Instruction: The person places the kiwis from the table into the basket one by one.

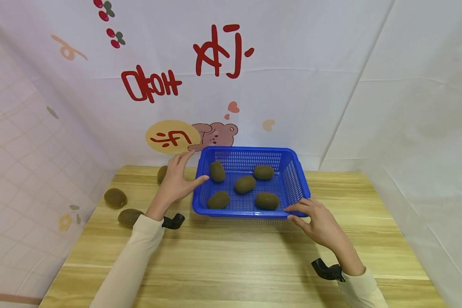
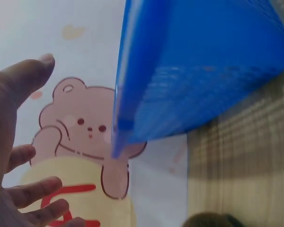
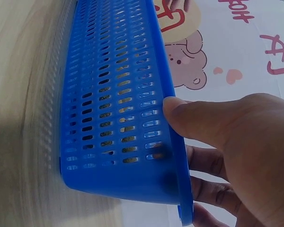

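Several brown kiwis [image 1: 245,185] lie spread over the floor of a blue plastic basket [image 1: 250,213] with slotted walls. At the basket's near right corner, my right hand [image 1: 318,220] grips the rim. The right wrist view shows the thumb [image 3: 180,111] on the outer side of the rim and the other fingers beyond it. Beside the basket's left end is my left hand [image 1: 179,179], fingers spread and thumb pointing toward the rim. A gap shows between this hand [image 2: 19,142] and the basket [image 2: 180,71] in the left wrist view.
Loose kiwis lie on the wooden table [image 1: 231,265] to the left: one kiwi [image 1: 115,198] near the left edge, another kiwi [image 1: 129,217] by the left sleeve, and one [image 1: 162,174] partly behind the left hand. A printed white cloth [image 1: 292,85] hangs behind the table.
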Motion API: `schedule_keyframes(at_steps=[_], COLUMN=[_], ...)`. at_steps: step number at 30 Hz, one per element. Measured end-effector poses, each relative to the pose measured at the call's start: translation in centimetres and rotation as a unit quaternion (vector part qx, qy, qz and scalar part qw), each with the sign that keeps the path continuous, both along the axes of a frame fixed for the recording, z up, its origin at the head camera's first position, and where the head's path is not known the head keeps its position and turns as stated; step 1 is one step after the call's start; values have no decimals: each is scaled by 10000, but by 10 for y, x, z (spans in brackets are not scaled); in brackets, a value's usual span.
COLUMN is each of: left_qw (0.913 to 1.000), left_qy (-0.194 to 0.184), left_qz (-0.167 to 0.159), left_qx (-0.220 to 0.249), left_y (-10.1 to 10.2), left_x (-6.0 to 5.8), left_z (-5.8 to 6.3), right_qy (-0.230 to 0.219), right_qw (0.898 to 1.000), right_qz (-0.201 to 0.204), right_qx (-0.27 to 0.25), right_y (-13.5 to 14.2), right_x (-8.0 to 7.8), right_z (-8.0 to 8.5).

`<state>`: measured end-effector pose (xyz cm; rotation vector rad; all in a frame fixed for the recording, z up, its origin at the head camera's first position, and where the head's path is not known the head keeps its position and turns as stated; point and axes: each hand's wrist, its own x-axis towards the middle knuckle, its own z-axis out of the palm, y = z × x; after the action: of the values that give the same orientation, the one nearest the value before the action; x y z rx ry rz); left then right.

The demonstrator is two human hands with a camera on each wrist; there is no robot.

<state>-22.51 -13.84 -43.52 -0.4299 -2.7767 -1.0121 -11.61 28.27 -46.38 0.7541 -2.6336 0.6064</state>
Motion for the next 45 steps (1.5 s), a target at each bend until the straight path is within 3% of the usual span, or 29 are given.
schedule_keyframes(at_steps=[9, 26, 33, 45], left_qw=[9990, 9936, 9924, 9915], left_qy=[311, 176, 400, -20], left_qz=[301, 1039, 1102, 1215], left_qx=[-143, -412, -369, -471], left_y=[-32, -83, -100, -127], left_x=[13, 50, 69, 100], left_z=[-18, -33, -46, -70], right_qy=[-79, 62, -23, -88], right_qw=[10000, 10000, 10000, 9999], right_qz=[-40, -12, -27, -61], right_qx=[41, -1, 31, 17], right_y=[1, 2, 2, 1], right_x=[1, 0, 0, 0], right_z=[-2, -3, -3, -2])
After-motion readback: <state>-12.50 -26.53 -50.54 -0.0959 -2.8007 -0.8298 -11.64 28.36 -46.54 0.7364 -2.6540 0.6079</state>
